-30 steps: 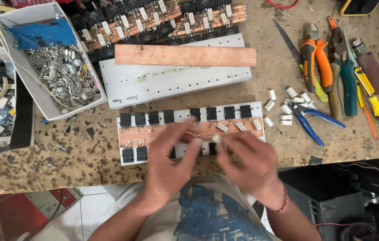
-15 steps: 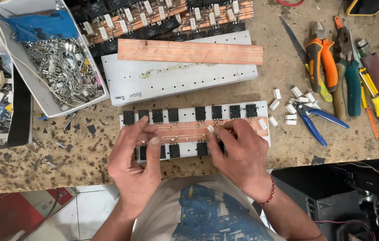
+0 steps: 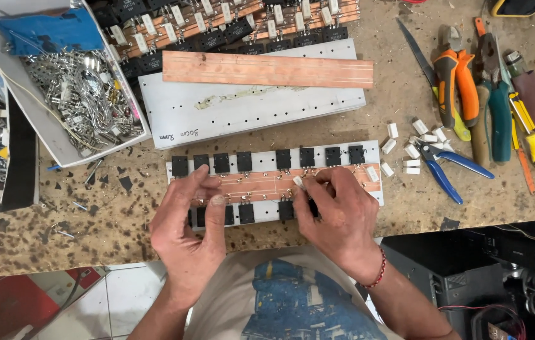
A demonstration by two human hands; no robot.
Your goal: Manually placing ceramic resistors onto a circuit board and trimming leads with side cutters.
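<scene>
Left hand (image 3: 187, 223) presses flat on the copper-clad strip (image 3: 261, 184); right hand (image 3: 337, 211) fingers pinch a small white block (image 3: 298, 182), best seated squarely.

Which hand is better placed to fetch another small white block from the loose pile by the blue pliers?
Probably the right hand: it is on the pile's side and already pinches one white block over the copper strip. The left hand lies flat at the board's far end.
</scene>
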